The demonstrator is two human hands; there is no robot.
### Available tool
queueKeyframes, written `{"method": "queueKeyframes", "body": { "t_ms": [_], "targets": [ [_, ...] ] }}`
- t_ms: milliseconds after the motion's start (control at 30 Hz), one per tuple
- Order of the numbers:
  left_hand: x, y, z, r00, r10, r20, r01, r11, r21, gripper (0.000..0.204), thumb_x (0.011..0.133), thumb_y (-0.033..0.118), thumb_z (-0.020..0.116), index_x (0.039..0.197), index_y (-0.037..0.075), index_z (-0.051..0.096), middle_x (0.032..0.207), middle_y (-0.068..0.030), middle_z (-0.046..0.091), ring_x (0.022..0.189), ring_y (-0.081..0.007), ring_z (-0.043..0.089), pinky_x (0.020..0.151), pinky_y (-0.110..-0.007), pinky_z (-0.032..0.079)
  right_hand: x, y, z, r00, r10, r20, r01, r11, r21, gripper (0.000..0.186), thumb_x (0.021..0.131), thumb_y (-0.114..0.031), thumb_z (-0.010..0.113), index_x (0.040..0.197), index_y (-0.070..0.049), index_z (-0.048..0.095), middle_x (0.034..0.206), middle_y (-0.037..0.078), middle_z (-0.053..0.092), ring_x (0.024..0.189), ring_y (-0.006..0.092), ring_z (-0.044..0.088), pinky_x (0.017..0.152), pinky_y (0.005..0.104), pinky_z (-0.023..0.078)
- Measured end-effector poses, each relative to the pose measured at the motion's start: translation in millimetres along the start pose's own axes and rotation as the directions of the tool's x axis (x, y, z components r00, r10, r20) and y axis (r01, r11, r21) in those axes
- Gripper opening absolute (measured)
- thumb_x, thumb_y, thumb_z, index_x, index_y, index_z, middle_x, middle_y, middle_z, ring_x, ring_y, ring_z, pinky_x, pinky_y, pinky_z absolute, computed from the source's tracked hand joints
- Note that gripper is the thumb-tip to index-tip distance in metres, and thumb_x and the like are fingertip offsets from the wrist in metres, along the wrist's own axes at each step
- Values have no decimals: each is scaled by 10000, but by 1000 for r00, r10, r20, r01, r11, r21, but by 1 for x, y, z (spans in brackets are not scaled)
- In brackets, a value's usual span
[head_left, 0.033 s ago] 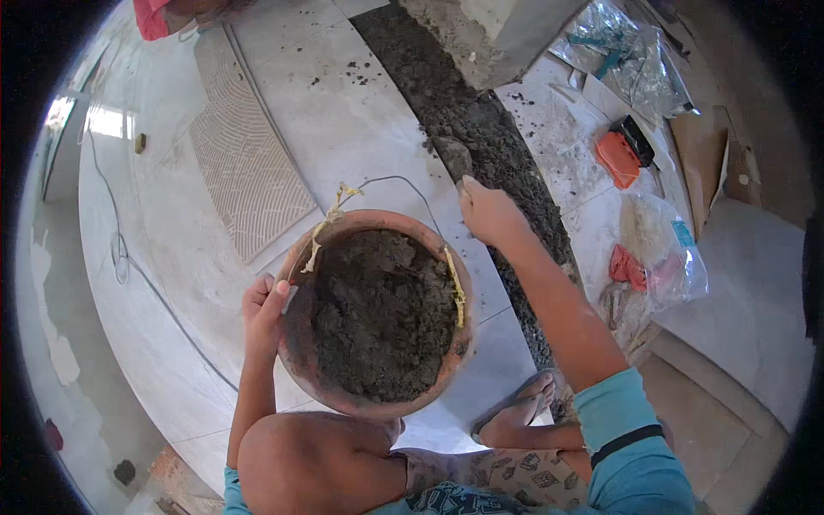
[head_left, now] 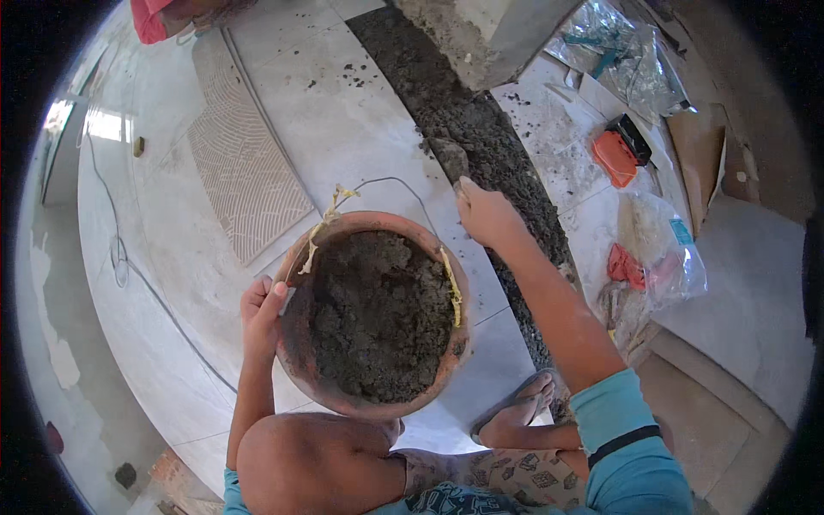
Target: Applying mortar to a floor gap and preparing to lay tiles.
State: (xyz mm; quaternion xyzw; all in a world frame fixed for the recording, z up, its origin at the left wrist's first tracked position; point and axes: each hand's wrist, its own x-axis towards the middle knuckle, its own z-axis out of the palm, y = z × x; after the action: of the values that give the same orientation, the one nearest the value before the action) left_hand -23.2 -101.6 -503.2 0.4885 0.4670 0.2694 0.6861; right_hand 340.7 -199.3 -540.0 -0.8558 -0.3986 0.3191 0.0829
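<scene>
Crouching over pale floor tiles (head_left: pixel 360 112), the person is seen from above, a bare knee (head_left: pixel 313 463) at six o'clock and a sandalled foot (head_left: pixel 519 403) at about five. Just beyond the knee, a round terracotta-coloured bowl (head_left: pixel 296 343) filled with dark grey mortar (head_left: pixel 378 313) is held near the middle of the view. The bowl's rim is gripped at nine o'clock by the left hand (head_left: pixel 262 313), fingers curled around the outer wall and thumb on the edge. Frayed yellow string (head_left: pixel 451 283) is looped along the rim. At one o'clock from the bowl, the right hand (head_left: pixel 487 215) is closed around the handle of a trowel; its grey blade (head_left: pixel 449 156) is laid on a long strip of dark wet mortar (head_left: pixel 489 154) running between the tiles. Farther out at ten o'clock a combed ribbed tile (head_left: pixel 245 172) is lying, and at two o'clock an orange tool (head_left: pixel 615 157) and clear plastic bags (head_left: pixel 661 249) are scattered.
</scene>
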Motion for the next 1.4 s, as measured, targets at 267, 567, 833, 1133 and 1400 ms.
{"method": "queueKeyframes", "body": {
  "t_ms": [267, 567, 833, 1133, 1400],
  "targets": [
    [-2, 10, 8, 1000, 18, -2, -18, 1000, 18, 312, 925, 251, 670, 720, 121, 472, 695, 65, 490, 626, -33, 379, 571, -214, 300, -29, 16, 0, 999, 10, 37, -10, 1000, 2, 418, 949, -285, 484, 1323, -100, 493, 1017, 272, 667, 955, 436, 653, 835, 537, 524],
    [0, 6, 7, 1000, 16, -23, -16, 1000, 11, 278, 945, 225, 642, 745, 112, 485, 730, 41, 535, 652, -32, 427, 595, -211, 348, -55, 31, -5, 996, 44, 82, -41, 998, -38, 444, 958, -271, 468, 1359, -82, 478, 1015, 271, 670, 931, 430, 660, 826, 524, 529],
    [0, 5, 1, 999, 41, -5, -40, 999, 34, 260, 954, 205, 615, 749, 124, 477, 714, 65, 470, 644, -33, 390, 585, -216, 323, -84, 43, 3, 995, 41, 93, -39, 999, -25, 449, 960, -272, 468, 1368, -86, 477, 976, 269, 675, 900, 430, 662, 796, 530, 534],
    [-2, 10, 5, 999, 36, 33, -37, 999, 38, 267, 954, 244, 632, 764, 116, 495, 740, 51, 518, 676, -30, 432, 624, -212, 368, -124, 77, 11, 991, 18, 133, -15, 1000, -18, 493, 963, -256, 488, 1408, -62, 409, 884, 270, 666, 817, 438, 658, 727, 538, 531],
    [2, 7, 1, 1000, -5, 29, 4, 999, 39, 222, 963, 260, 613, 883, 56, 578, 876, -29, 635, 760, -79, 549, 704, -242, 454, -142, 90, 8, 965, 15, 262, -11, 1000, -15, 556, 971, -223, 457, 1461, -14, 298, 869, 276, 659, 807, 434, 657, 724, 540, 524]
  ]
}}
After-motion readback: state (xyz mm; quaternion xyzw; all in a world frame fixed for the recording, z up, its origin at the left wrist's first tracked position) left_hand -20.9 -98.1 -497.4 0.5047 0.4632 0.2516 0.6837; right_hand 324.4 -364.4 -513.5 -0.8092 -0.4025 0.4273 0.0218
